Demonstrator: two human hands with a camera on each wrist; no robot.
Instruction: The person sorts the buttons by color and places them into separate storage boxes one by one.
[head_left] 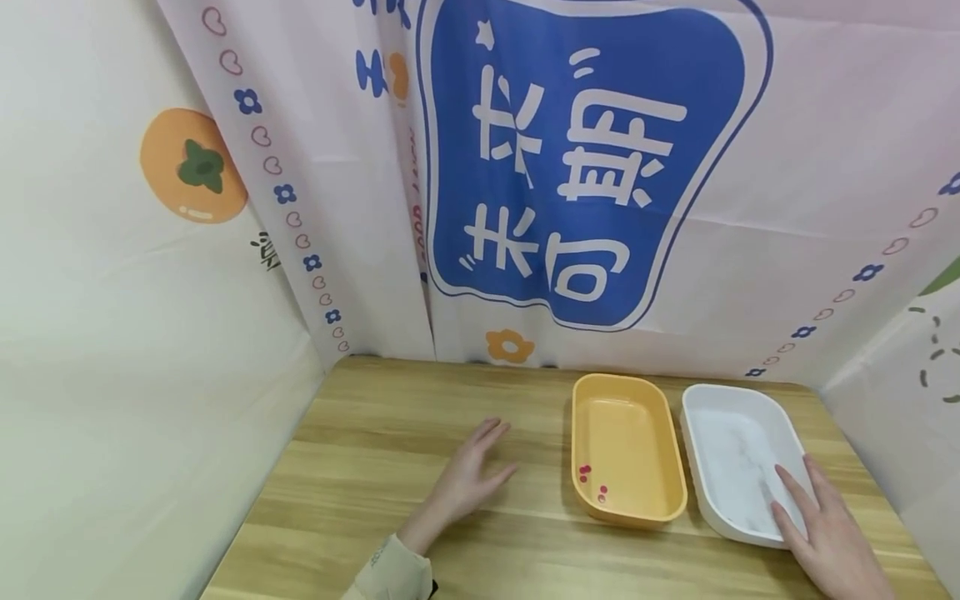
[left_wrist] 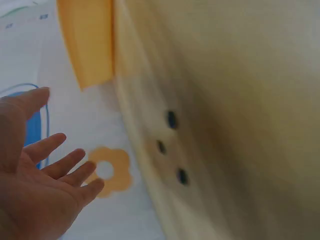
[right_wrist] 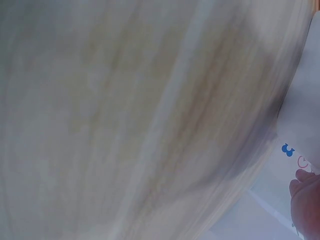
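Note:
My left hand [head_left: 467, 477] is over the wooden table, left of the yellow tray, with its fingers spread and nothing between them. In the left wrist view the same hand [left_wrist: 50, 185] shows its fingers apart, with three small dark pieces [left_wrist: 172, 120] lying on the tabletop beside it. My right hand [head_left: 836, 529] is at the near right corner of the white tray [head_left: 693, 467], its fingers loosely extended across the rim. In the right wrist view, only part of the right hand [right_wrist: 306, 202] shows, close to the tray's side.
The yellow tray [head_left: 630, 442] stands left of the white one, with several small red pieces [head_left: 584, 471] in its near left part. Both trays sit on the wooden table [head_left: 360, 467]. Printed cloth [head_left: 360, 208] hangs behind the table and along its sides.

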